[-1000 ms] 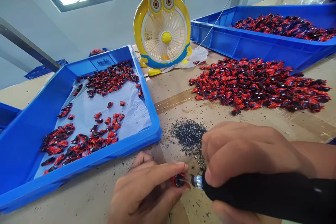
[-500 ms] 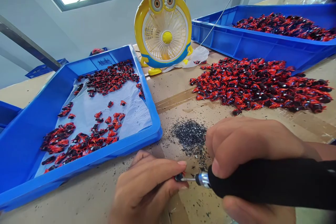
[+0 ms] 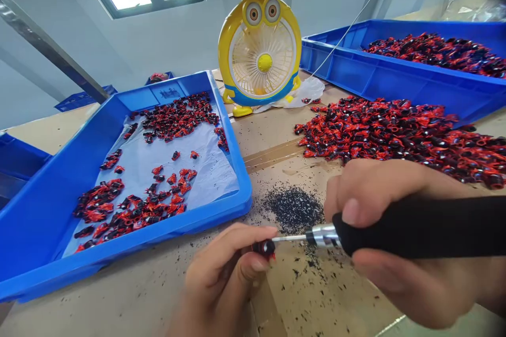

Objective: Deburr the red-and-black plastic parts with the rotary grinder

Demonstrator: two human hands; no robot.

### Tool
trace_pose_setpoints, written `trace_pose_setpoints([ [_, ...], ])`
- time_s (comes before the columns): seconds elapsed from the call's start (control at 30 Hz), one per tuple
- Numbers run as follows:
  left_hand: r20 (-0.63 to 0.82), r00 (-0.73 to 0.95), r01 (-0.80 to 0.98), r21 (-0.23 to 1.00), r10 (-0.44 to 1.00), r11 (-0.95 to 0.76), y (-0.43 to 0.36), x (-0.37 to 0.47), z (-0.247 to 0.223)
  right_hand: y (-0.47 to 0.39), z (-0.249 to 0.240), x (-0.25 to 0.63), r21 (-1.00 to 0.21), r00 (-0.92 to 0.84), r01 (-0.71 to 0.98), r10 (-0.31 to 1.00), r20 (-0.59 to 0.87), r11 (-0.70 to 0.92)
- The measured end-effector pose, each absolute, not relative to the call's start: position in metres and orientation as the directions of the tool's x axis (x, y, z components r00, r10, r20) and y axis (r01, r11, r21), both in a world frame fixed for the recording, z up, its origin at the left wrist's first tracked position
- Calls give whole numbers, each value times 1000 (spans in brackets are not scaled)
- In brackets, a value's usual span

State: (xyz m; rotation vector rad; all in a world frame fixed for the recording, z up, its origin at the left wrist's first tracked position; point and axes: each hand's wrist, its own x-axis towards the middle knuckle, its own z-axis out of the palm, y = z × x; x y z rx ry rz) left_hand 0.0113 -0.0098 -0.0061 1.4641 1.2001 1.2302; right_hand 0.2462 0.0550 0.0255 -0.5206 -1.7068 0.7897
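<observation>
Between the thumb and fingers of my left hand (image 3: pixel 229 260) is a small black-and-red plastic part (image 3: pixel 264 247), mostly covered by the fingertips. My right hand (image 3: pixel 399 216) wraps round a rotary tool (image 3: pixel 427 229) with a thick black handle, a silver collar and a thin metal bit. The bit's tip is at the top edge of the small part, close to my left index fingertip; whether it touches the part I cannot tell. Below and behind the tool lies a heap of black shavings (image 3: pixel 294 208) on the cardboard-covered table (image 3: pixel 272 139).
At left stands a blue tray (image 3: pixel 241 189) lined with white sheeting, with many black-and-red parts in it. A big pile of like parts (image 3: pixel 395 131) lies right, before another filled blue bin (image 3: pixel 387 76). A yellow fan (image 3: pixel 259 55) stands at the back.
Both hands have moved up in the view. The bit has come out from between my left fingers to the part's top edge, and more of the part shows. The view has shifted slightly.
</observation>
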Motion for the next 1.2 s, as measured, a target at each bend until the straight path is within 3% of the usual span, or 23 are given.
trace_pose_setpoints([
  [0.2,-93,-120,-221,973,988,65,-15,23,4,58,29,252,-759,-252,-36,729,636,650],
  [0.5,-232,10,-331,917,973,222,-9,18,6,53,28,249,-741,-247,-20,715,654,671],
  [0.7,-360,-1,-497,810,933,312,-4,19,12,59,25,262,-709,-364,-92,639,677,699],
  [0.9,-316,-35,-460,847,948,265,-4,18,12,60,13,247,-687,-210,-167,656,725,707],
  [1.2,-207,-39,-295,937,978,187,-7,14,2,67,20,255,-640,-348,-46,588,730,767],
])
